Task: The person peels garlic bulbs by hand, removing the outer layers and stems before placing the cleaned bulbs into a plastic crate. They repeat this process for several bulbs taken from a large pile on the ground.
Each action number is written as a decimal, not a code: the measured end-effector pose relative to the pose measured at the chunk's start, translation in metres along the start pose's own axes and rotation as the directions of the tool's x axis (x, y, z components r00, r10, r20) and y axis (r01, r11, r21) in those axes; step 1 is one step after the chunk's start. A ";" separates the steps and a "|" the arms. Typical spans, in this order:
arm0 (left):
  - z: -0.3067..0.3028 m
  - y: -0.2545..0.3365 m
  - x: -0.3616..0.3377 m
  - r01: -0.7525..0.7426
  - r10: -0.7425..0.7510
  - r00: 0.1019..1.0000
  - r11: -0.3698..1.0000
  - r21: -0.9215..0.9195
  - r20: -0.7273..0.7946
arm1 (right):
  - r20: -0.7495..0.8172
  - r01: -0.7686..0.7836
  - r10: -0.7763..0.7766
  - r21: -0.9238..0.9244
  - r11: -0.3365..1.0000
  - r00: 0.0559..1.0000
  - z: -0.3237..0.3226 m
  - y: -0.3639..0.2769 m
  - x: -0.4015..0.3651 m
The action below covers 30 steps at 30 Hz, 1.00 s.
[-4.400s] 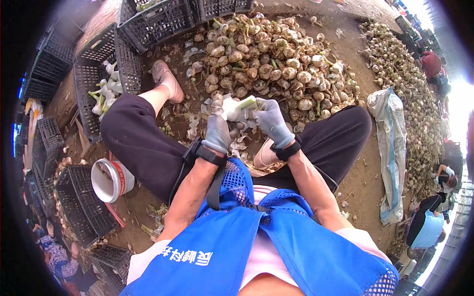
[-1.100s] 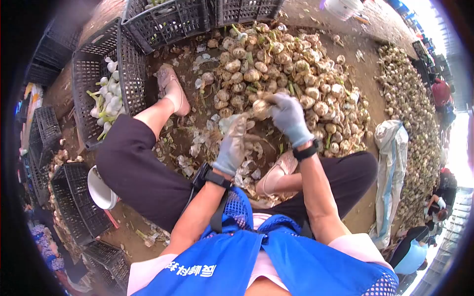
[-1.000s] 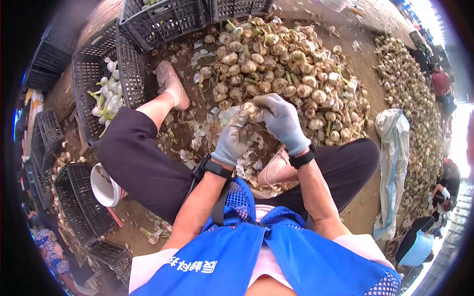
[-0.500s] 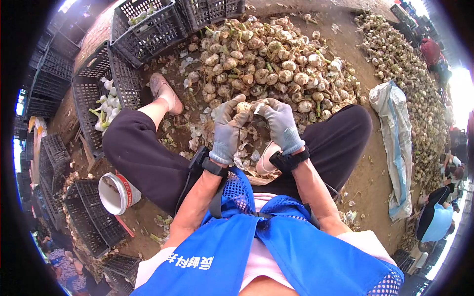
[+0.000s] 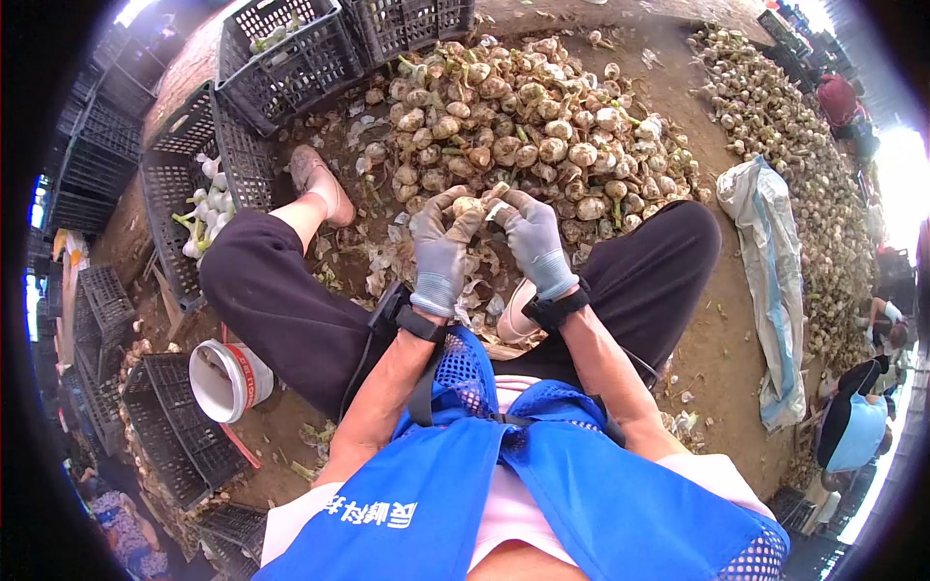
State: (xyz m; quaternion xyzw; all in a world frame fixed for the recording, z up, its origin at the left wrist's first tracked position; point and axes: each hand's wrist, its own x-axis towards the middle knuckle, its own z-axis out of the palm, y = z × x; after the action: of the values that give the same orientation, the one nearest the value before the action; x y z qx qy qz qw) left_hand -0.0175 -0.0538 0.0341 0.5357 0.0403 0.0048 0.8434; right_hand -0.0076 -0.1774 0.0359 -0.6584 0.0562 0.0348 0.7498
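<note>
Left hand [image 5: 441,254]: gloved, gripping a garlic bulb [image 5: 467,206] between thumb and fingers. Right hand [image 5: 536,244]: gloved, fingertips pinched on a pale piece [image 5: 493,204] beside it; whether the two are joined cannot be determined. The bulb sits at 12 o'clock from you, short of the heaped bulbs [image 5: 542,116].

Risks noted, in my judgement. Your hold is at the fingertips, so a hard tug by the right hand could roll the bulb out of your left; loose outer skin under the glove would make slipping likelier. Dropped, it would land among the dry skins [image 5: 383,281] below or your shoe at 12 o'clock, and could bruise. Pulling too deep could tear sound skin. The crate [image 5: 247,155] at 10 o'clock stands beside your foot; a shift of that leg could knock it
</note>
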 end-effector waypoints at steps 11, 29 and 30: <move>-0.012 -0.010 0.003 0.136 -0.120 0.990 0.951 -0.276 0.076 | 0.090 -0.101 0.086 0.177 0.979 0.992 -0.012 -0.006 -0.001; -0.019 -0.001 -0.005 0.126 -0.126 0.992 0.992 0.017 0.022 | 0.105 -0.100 0.089 0.107 0.989 0.990 -0.002 0.008 -0.003; -0.023 -0.003 -0.006 0.337 -0.341 0.940 0.925 -0.175 0.008 | 0.115 0.022 -0.012 -0.087 0.996 0.993 -0.002 0.020 0.001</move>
State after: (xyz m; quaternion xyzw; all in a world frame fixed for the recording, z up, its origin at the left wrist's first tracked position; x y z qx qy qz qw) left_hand -0.0252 -0.0348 0.0224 0.4451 0.1411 -0.1314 0.8745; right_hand -0.0091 -0.1772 0.0157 -0.6883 0.0060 0.0686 0.7222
